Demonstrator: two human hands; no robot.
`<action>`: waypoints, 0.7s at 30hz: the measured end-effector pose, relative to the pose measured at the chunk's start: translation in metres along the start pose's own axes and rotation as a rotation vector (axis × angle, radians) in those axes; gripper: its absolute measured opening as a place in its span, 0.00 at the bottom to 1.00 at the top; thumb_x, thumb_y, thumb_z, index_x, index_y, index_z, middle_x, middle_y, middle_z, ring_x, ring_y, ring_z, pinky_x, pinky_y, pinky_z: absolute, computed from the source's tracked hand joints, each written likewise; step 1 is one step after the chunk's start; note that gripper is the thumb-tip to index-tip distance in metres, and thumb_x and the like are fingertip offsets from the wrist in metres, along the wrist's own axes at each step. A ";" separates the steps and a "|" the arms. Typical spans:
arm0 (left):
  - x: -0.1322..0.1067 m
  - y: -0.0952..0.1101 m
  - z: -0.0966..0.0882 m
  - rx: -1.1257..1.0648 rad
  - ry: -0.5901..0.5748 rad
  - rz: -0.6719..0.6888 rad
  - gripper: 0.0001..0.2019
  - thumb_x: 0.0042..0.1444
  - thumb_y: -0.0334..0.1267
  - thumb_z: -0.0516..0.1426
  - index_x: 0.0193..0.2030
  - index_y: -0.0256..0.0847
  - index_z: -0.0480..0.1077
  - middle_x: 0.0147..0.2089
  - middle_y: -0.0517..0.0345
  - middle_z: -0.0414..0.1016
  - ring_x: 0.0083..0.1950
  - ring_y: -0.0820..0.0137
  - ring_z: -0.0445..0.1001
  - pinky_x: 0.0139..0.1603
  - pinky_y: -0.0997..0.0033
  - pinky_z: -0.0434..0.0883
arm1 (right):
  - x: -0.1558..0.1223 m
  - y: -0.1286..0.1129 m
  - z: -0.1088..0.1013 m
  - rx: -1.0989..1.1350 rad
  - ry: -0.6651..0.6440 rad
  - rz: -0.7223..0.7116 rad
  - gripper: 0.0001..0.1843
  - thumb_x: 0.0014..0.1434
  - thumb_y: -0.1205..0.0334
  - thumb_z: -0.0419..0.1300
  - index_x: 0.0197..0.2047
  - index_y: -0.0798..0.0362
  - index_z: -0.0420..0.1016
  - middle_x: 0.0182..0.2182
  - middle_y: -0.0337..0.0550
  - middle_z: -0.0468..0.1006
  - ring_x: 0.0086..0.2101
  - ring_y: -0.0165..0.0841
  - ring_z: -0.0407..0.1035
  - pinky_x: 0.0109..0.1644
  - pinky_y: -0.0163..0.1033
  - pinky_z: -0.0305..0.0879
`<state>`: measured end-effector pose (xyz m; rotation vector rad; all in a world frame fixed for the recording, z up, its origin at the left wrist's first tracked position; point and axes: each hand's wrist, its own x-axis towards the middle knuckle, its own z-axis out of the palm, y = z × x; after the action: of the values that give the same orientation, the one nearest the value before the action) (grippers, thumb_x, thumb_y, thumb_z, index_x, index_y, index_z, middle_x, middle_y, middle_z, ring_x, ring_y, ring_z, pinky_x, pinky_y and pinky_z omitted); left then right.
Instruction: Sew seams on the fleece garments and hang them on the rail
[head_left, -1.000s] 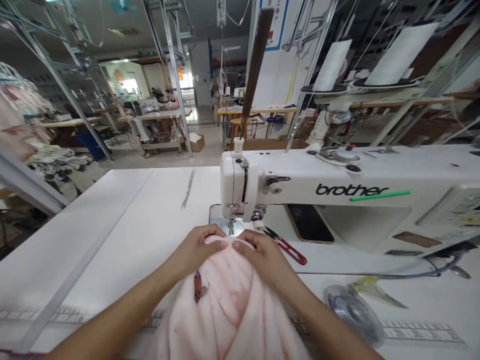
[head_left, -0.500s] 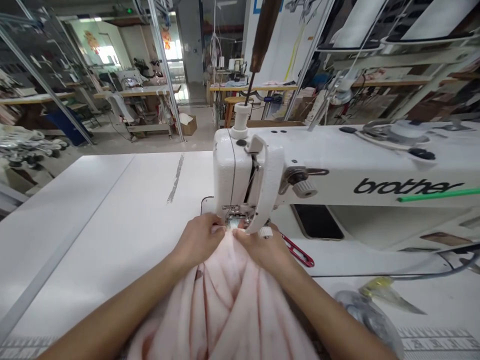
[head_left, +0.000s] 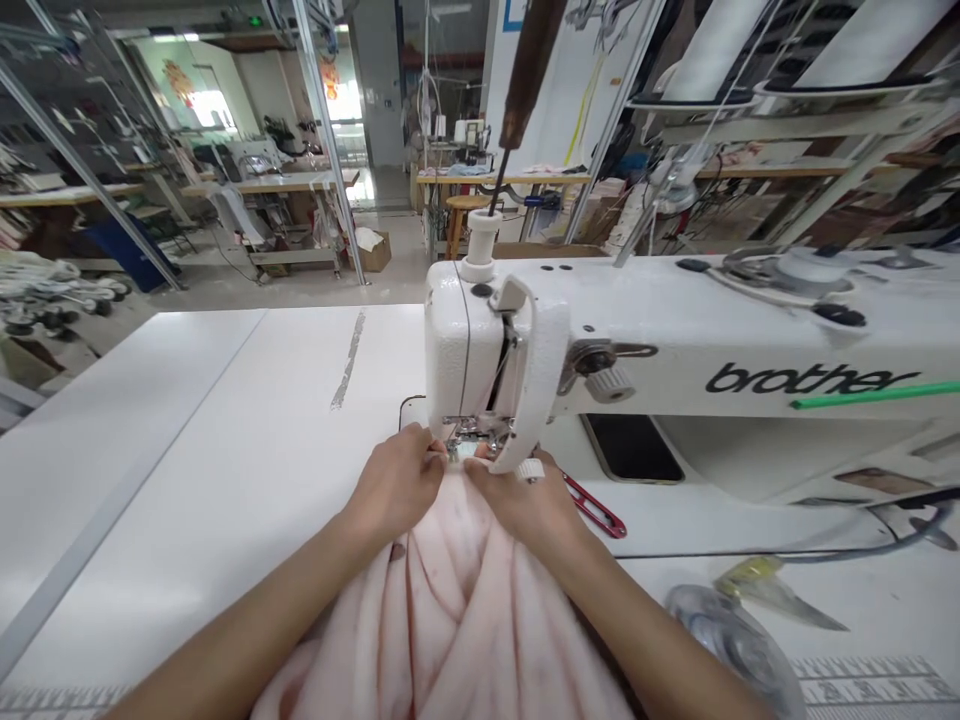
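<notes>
Pale pink fabric [head_left: 450, 590] hangs in folds from the needle area of a white sewing machine [head_left: 465, 345] down toward my body. My left hand [head_left: 401, 480] pinches its upper edge just left of the presser foot [head_left: 469, 432]. On the other side, my right hand [head_left: 525, 495] is closed on the same edge, its thumb near the foot and its other fingers partly hidden behind the machine's white guard. Whether the needle is in the cloth cannot be made out.
Under the machine arm lies a black phone [head_left: 634, 447], with red thread snips [head_left: 594, 505] beside my right hand. A clear round container [head_left: 739, 640] and a yellow-tipped clear packet [head_left: 780, 590] sit at the lower right. A screwdriver [head_left: 525, 85] stands upright on the machine head.
Both hands keep their hold at the presser foot and the fabric hardly moves. The whole view has shifted very slightly.
</notes>
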<state>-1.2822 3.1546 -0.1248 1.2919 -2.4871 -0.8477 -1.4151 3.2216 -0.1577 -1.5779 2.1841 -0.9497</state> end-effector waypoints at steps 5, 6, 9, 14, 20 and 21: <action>0.000 0.000 0.001 0.070 0.001 -0.012 0.10 0.56 0.34 0.48 0.38 0.41 0.70 0.42 0.53 0.74 0.44 0.63 0.73 0.39 0.70 0.65 | -0.002 -0.005 -0.002 -0.076 0.022 0.008 0.09 0.54 0.64 0.52 0.26 0.52 0.71 0.26 0.42 0.77 0.29 0.36 0.70 0.31 0.35 0.57; 0.000 0.000 0.002 0.095 0.008 -0.019 0.10 0.56 0.34 0.48 0.37 0.41 0.70 0.42 0.54 0.74 0.43 0.63 0.73 0.38 0.70 0.65 | -0.002 -0.006 -0.003 -0.090 0.023 0.008 0.09 0.54 0.63 0.53 0.26 0.52 0.72 0.26 0.42 0.77 0.29 0.36 0.70 0.31 0.35 0.57; 0.000 -0.001 0.005 0.167 0.035 -0.045 0.09 0.56 0.35 0.48 0.35 0.41 0.70 0.40 0.54 0.74 0.39 0.62 0.73 0.34 0.69 0.64 | -0.002 -0.008 -0.003 -0.131 0.022 0.006 0.09 0.55 0.62 0.53 0.29 0.51 0.74 0.27 0.42 0.78 0.29 0.36 0.70 0.31 0.36 0.57; 0.001 0.000 0.005 0.142 0.069 0.013 0.09 0.55 0.32 0.48 0.33 0.41 0.69 0.38 0.55 0.73 0.41 0.63 0.72 0.36 0.69 0.64 | -0.001 -0.011 -0.006 -0.206 0.003 0.000 0.09 0.57 0.64 0.54 0.34 0.53 0.76 0.33 0.47 0.79 0.34 0.39 0.72 0.34 0.38 0.59; 0.002 0.000 0.005 0.060 0.103 0.027 0.08 0.54 0.31 0.48 0.31 0.39 0.69 0.36 0.54 0.72 0.40 0.64 0.72 0.39 0.68 0.65 | 0.001 -0.013 -0.007 -0.276 -0.021 -0.012 0.08 0.55 0.67 0.55 0.33 0.54 0.76 0.34 0.49 0.79 0.35 0.42 0.72 0.34 0.38 0.59; 0.002 -0.001 0.006 0.057 0.104 0.028 0.08 0.54 0.31 0.48 0.31 0.39 0.69 0.36 0.55 0.72 0.40 0.64 0.71 0.40 0.68 0.66 | 0.001 -0.013 -0.006 -0.284 -0.016 -0.011 0.08 0.55 0.66 0.55 0.32 0.54 0.75 0.33 0.49 0.79 0.35 0.41 0.72 0.34 0.38 0.58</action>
<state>-1.2854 3.1550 -0.1299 1.2823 -2.4580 -0.6895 -1.4092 3.2205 -0.1448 -1.7112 2.3859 -0.6486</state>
